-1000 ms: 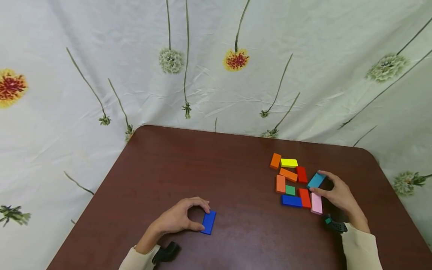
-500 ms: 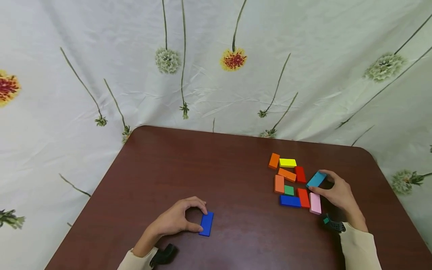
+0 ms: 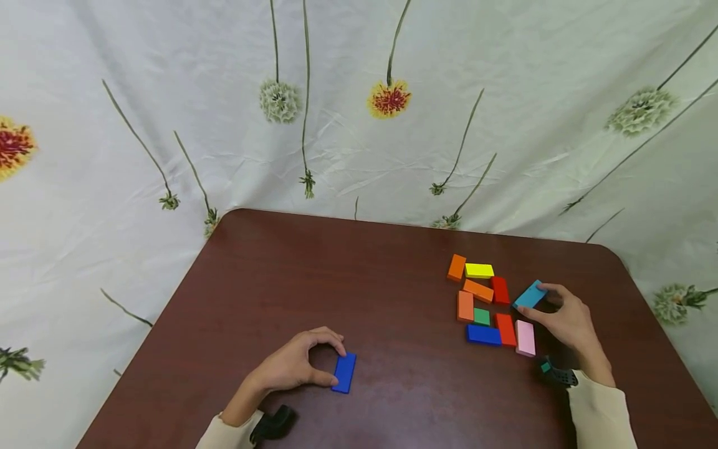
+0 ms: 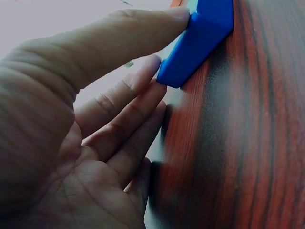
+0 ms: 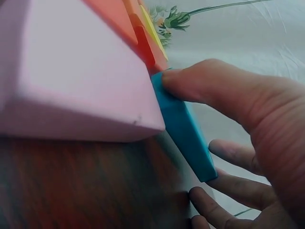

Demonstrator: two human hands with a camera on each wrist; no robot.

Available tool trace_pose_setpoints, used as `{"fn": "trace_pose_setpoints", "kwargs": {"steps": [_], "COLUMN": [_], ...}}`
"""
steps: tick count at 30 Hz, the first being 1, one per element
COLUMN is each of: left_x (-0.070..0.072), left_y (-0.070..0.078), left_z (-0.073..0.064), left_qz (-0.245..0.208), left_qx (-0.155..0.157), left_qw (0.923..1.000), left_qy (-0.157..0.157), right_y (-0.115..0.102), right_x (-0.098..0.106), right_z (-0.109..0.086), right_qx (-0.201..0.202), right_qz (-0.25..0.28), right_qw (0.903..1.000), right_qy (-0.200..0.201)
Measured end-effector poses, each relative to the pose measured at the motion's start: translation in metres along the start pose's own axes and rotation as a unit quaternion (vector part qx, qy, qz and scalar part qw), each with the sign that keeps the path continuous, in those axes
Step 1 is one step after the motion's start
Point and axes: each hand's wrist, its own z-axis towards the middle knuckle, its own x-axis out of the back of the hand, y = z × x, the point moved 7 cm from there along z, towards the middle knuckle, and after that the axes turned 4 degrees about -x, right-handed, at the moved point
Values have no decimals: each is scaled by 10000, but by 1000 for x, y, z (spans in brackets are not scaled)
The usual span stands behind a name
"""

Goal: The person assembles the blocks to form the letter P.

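A flat blue block [image 3: 344, 373] lies on the table at the lower middle, its short ends pinched between the thumb and fingers of my left hand [image 3: 297, 362]. The left wrist view shows the thumb at one end of this blue block [image 4: 200, 43] and a fingertip at the other. At the right, my right hand [image 3: 566, 315] holds a light blue block [image 3: 530, 294] by its ends, thumb near and fingers far. In the right wrist view the light blue block [image 5: 183, 129] is seen just behind a pink block [image 5: 86, 81], which looms large.
Left of my right hand lies a loose group of blocks: two red, several orange, a yellow block [image 3: 479, 270], a green block [image 3: 481, 316] and another blue block [image 3: 483, 335]. The brown table [image 3: 336, 268] ends at a flowered cloth [image 3: 348, 143] behind.
The light blue block has shifted slightly with my right hand, up and to the right, away from the red blocks. My left hand and its blue block stay nearly still.
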Motion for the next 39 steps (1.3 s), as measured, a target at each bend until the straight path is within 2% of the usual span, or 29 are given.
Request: {"fn": "trace_pose_setpoints", "kwargs": {"steps": [8, 15, 20, 28, 39], "left_x": [1, 0, 0, -1, -1], "left_y": [1, 2, 3, 1, -4], "left_z": [0, -4, -4, -3, -1], "left_qz": [38, -66, -86, -84, -192], "left_qx": [74, 122, 154, 192, 315], "left_qw": [10000, 9999, 9998, 9998, 9993], "left_qy": [34, 82, 94, 47, -39], "right_y": [-9, -41, -63, -88, -140], "right_x": [7, 16, 14, 1, -38], "right_z": [-4, -12, -15, -15, -22], "right_qx": [114, 517, 846, 1290, 1835], "right_qz": [-75, 7, -9, -20, 378], "right_qw": [9997, 9978, 9953, 9908, 9822], "right_qy": [225, 418, 464, 400, -153]}}
